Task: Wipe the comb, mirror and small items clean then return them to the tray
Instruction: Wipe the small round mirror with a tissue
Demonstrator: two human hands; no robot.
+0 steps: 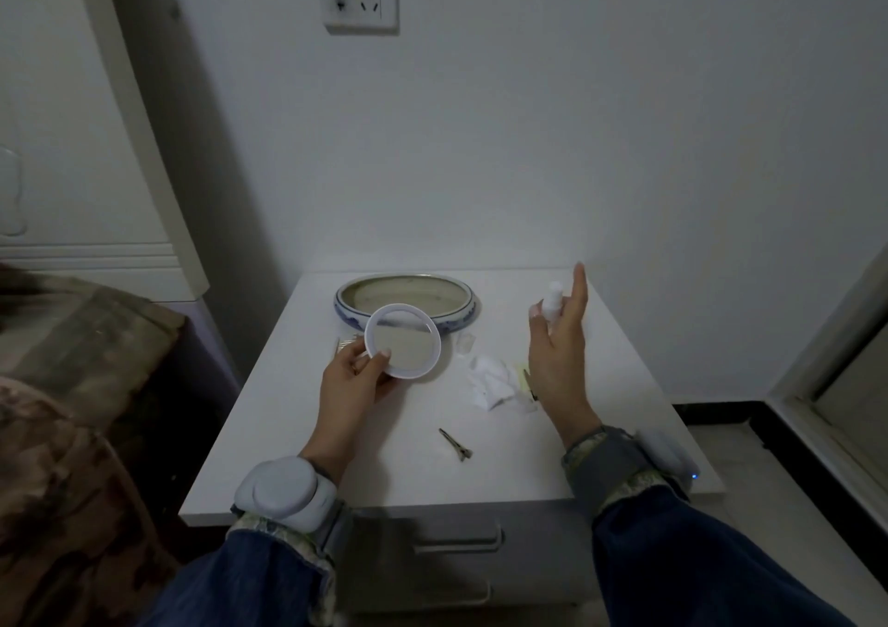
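Observation:
My left hand holds a round white-rimmed mirror by its lower left edge, tilted up above the table. My right hand is raised at the right and grips a small white spray bottle, index finger stretched upward. The blue-and-white oval ceramic tray sits at the back of the table, partly behind the mirror. A crumpled white tissue lies between my hands. A metal hair clip rests on the table nearer to me. Something thin, perhaps the comb, shows behind my left hand.
The white bedside table has a drawer with a handle in front. A small clear item lies by the tray. A yellowish item peeks out behind my right hand. A camouflage-patterned blanket covers the bed at left.

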